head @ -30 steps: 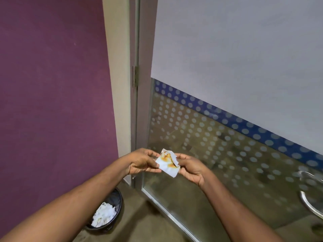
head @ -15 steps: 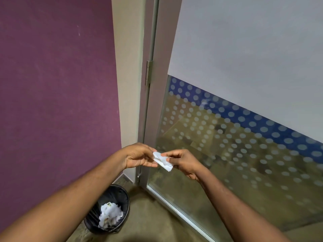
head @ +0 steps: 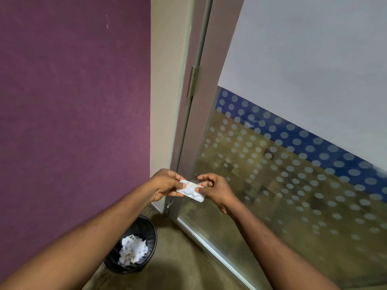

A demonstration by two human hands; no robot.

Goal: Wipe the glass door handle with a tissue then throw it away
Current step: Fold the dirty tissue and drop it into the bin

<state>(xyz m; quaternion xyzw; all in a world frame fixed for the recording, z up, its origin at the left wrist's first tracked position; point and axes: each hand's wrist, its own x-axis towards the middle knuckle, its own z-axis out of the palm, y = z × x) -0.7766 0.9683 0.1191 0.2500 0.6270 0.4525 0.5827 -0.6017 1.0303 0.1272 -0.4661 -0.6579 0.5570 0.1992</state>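
Observation:
A small white tissue (head: 191, 190), folded into a strip with a faint yellow stain, is pinched between both hands at chest height. My left hand (head: 165, 183) holds its left end and my right hand (head: 215, 188) holds its right end. They hang in front of the hinge side of the glass door (head: 293, 164), whose handle is out of view. A black bin (head: 149, 231) with crumpled white tissues inside stands on the floor below my left forearm, against the purple wall.
The purple wall (head: 73, 101) fills the left side, with a cream door jamb (head: 165, 80) and a hinge (head: 193, 80) beside it. The door has a frosted upper panel and a blue band of dots. Brown floor lies at the bottom.
The view has swung left and down, so the door handle has left the frame and the bin shows more fully. The tissue has been folded from an open stained sheet into a narrow strip.

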